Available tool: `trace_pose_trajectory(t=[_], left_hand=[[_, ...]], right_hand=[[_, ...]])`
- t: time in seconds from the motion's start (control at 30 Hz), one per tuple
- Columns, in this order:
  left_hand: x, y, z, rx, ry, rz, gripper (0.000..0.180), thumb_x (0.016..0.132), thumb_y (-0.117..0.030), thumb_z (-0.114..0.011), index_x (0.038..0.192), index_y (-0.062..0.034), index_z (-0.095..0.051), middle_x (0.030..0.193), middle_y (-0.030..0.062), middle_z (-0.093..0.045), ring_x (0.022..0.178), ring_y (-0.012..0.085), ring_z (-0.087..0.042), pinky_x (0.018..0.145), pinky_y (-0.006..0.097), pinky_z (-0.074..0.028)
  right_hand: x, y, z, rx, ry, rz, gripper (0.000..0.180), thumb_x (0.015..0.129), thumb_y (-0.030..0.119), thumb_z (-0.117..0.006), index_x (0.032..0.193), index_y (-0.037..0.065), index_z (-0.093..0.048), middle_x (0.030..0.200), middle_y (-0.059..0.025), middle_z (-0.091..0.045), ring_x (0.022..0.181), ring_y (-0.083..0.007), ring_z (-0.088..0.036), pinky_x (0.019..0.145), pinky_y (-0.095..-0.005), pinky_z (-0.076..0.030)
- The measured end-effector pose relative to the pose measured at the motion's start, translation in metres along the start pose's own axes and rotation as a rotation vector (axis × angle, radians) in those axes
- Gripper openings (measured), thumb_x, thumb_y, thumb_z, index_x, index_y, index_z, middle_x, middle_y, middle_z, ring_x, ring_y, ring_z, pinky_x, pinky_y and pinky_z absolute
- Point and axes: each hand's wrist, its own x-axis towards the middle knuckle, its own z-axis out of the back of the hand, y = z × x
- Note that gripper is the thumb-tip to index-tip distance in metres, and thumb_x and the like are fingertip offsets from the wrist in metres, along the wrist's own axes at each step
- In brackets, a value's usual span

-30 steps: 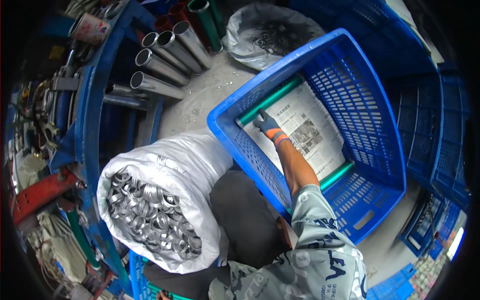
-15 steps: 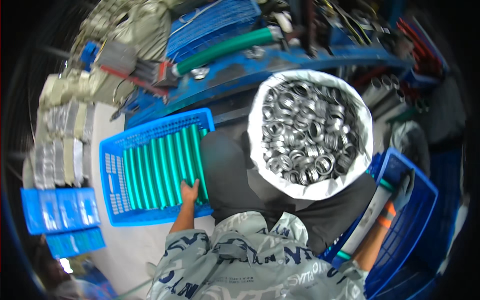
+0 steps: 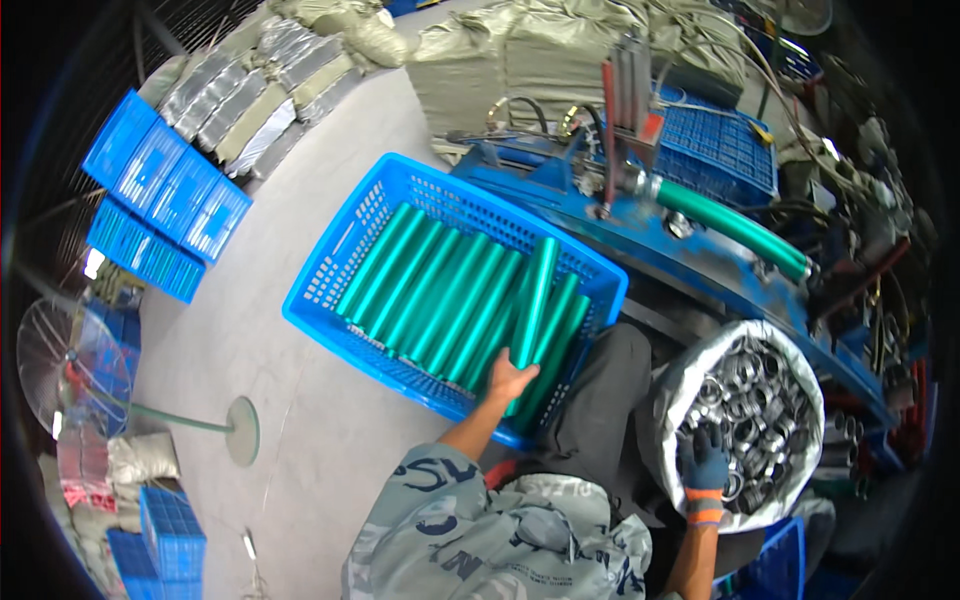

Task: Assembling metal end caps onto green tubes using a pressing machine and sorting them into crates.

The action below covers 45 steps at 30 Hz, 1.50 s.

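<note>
My bare left hand (image 3: 512,378) is closed around the lower end of a shiny green tube (image 3: 538,295). That tube lies slanted across the others in a blue plastic basket (image 3: 340,325), its far end raised. Side by side beneath it lie several more green tubes (image 3: 420,285). My right hand (image 3: 706,465), in a dark glove with an orange cuff, rests over the metal rings (image 3: 765,405) heaped in a white sack (image 3: 665,420). Its fingers look stretched out, and nothing shows in them; their undersides are hidden.
Beyond the basket runs a blue metal bench (image 3: 640,235) with another green tube (image 3: 735,232) mounted on it. Blue crates (image 3: 165,180) stand at the left, above a fan on a round base (image 3: 242,430). Part of a second blue basket (image 3: 785,560) shows at the lower right.
The view has swung left. My left hand now grips one tube and has tilted it out of the row. My right hand has moved from the right-hand basket to the sack of rings.
</note>
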Motion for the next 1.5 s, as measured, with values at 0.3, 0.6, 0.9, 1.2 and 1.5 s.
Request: trace_pose_trajectory(t=[0.3, 0.6, 0.9, 1.2, 1.5], left_hand=[[-0.033, -0.207, 0.027, -0.265, 0.122, -0.444, 0.07, 0.086, -0.028, -0.099, 0.139, 0.004, -0.068, 0.126, 0.0197, -0.081, 0.112, 0.0317, -0.078, 0.104, 0.044, -0.061], [-0.151, -0.341, 0.034, 0.272, 0.479, -0.879, 0.068, 0.081, -0.019, -0.091, 0.145, -0.0079, -0.07, 0.128, 0.0203, -0.082, 0.116, 0.0435, -0.08, 0.098, 0.05, -0.065], [-0.188, -0.373, 0.021, 0.482, 0.719, -1.227, 0.068, 0.075, -0.016, -0.087, 0.142, -0.0109, -0.075, 0.113, 0.013, -0.079, 0.099, 0.0398, -0.078, 0.086, 0.049, -0.063], [-0.179, -0.361, 0.032, 0.448, 0.713, -1.207, 0.073, 0.073, -0.018, -0.087, 0.144, -0.0142, -0.073, 0.107, 0.0129, -0.075, 0.1, 0.0389, -0.075, 0.087, 0.051, -0.062], [-0.18, -0.361, 0.039, 0.456, 0.727, -1.221, 0.071, 0.073, -0.016, -0.087, 0.142, -0.0138, -0.074, 0.103, 0.0125, -0.073, 0.096, 0.0388, -0.075, 0.084, 0.051, -0.062]], right_hand=[[-0.019, -0.027, 0.012, 0.065, -0.008, -0.041, 0.033, 0.094, 0.036, -0.087, 0.096, 0.003, -0.085, 0.161, -0.0273, -0.067, 0.124, -0.0523, -0.074, 0.104, -0.054, -0.063], [-0.022, 0.012, 0.08, 1.944, -0.39, -0.477, 0.08, 0.112, 0.046, -0.078, 0.172, 0.001, -0.049, 0.138, -0.0108, -0.073, 0.12, -0.0206, -0.074, 0.102, -0.0405, -0.063], [-0.042, -0.007, 0.088, 1.555, -0.361, -0.255, 0.099, 0.114, 0.064, -0.066, 0.181, -0.001, -0.033, 0.155, -0.0159, -0.072, 0.14, -0.027, -0.07, 0.125, -0.0409, -0.051], [-0.042, 0.009, 0.091, 1.404, -0.565, -0.352, 0.027, 0.108, 0.017, -0.075, 0.127, -0.002, -0.075, 0.139, -0.017, -0.077, 0.116, -0.0252, -0.08, 0.104, -0.0389, -0.065], [-0.05, 0.055, 0.127, 1.12, -0.189, -0.208, 0.095, 0.107, 0.013, -0.077, 0.184, -0.004, -0.024, 0.184, -0.0212, -0.041, 0.171, -0.0299, -0.037, 0.139, -0.04, -0.028]])
